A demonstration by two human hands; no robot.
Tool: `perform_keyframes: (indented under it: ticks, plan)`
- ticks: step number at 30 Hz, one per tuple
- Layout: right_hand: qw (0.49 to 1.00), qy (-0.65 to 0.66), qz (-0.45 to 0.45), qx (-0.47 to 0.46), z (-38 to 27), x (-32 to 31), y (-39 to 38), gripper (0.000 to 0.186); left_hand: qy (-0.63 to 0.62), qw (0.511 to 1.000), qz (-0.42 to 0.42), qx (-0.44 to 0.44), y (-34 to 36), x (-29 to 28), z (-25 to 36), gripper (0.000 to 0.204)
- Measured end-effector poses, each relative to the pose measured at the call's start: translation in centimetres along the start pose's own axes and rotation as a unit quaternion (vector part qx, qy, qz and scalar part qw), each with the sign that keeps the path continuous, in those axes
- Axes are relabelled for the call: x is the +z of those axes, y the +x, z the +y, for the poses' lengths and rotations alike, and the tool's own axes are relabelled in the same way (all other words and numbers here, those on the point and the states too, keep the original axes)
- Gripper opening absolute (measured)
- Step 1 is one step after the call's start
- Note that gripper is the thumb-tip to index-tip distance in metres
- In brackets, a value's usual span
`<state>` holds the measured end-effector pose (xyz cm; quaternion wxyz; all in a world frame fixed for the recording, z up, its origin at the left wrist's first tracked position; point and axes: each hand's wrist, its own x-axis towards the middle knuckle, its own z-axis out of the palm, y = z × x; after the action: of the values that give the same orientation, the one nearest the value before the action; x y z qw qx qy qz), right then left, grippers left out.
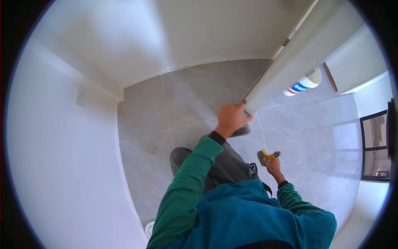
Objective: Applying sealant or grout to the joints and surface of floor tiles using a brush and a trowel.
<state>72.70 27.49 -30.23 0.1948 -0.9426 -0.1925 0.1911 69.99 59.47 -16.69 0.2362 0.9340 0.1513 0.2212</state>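
Observation:
My left hand (233, 119), slightly blurred, grips the end edge of a white door (286, 62) that stands out from the far wall. The fingers are at the edge, with the thumb on the near side. Lower and to the right, my right hand (273, 167) is closed around the handle of a wide paintbrush (265, 156) with a yellow band. Its grey bristles point left, above the floor and apart from the door. Beyond the door stands a white bucket (299, 86) with a blue and red label.
Grey floor tiles (145, 103) with pale joints run between white walls. A socket (80, 98) is in the left wall. My dark shoe (179, 157) is on the floor. At the right is a black-framed glass panel (375, 145). A round white object (149, 229) lies at lower left.

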Motion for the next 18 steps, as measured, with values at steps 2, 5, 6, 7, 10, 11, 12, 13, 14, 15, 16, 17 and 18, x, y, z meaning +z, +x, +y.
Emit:
perform_keyframes:
  ticks: [2,5,6,7,10,11,12,13,14,15,16,17,18]
  plan:
    - [1.0,-0.004,-0.008,0.013,0.4,0.6,0.4,0.034,-0.003,1.0,-0.005,0.006,-0.7,1.2,1.8,0.044]
    - [0.999,0.03,0.026,-0.017,1.2,0.9,-0.4,0.034,-0.018,0.998,-0.054,0.009,-2.0,2.5,4.1,0.038]
    - [1.0,0.004,0.007,0.004,-0.2,-0.1,-0.5,0.034,-0.027,0.998,-0.061,0.013,-2.0,2.7,4.5,0.038]
    - [0.999,-0.02,-0.013,0.025,-0.9,-0.8,-0.8,0.035,-0.036,0.997,-0.068,0.016,-2.0,2.8,5.0,0.037]
    - [0.998,-0.049,-0.008,0.028,0.4,-0.9,0.8,0.034,-0.048,0.996,-0.069,0.031,-0.7,4.6,6.1,0.036]
    - [0.998,-0.048,-0.004,0.03,0.3,-0.9,0.7,0.034,-0.05,0.996,-0.069,0.036,-0.7,5.1,6.2,0.036]
    - [0.999,-0.043,-0.005,0.022,0.2,-1.0,0.5,0.033,-0.05,0.995,-0.077,0.039,-0.8,5.6,6.4,0.038]
    - [0.999,-0.038,-0.007,0.014,0.1,-1.1,0.3,0.032,-0.05,0.994,-0.085,0.042,-0.7,6.1,6.5,0.041]
    - [0.999,-0.036,-0.005,0.017,-0.4,-1.3,-0.1,0.032,-0.051,0.994,-0.087,0.046,-0.9,6.3,6.5,0.041]
    - [0.996,-0.085,-0.019,0.007,-1.5,-1.8,-0.3,0.03,-0.054,0.992,-0.098,0.054,-1.0,6.3,6.6,0.042]
    - [0.991,-0.132,-0.034,-0.003,-2.6,-2.3,-0.8,0.028,-0.057,0.991,-0.108,0.061,-1.1,6.3,6.6,0.044]
    - [0.991,-0.132,-0.034,-0.003,-4.2,-3.1,-1.5,0.028,-0.056,0.991,-0.109,0.061,-1.2,6.1,6.6,0.044]
    - [0.988,-0.145,-0.022,-0.052,-5.9,-3.8,-2.2,0.024,-0.062,0.987,-0.122,0.086,-1.3,5.9,6.6,0.045]
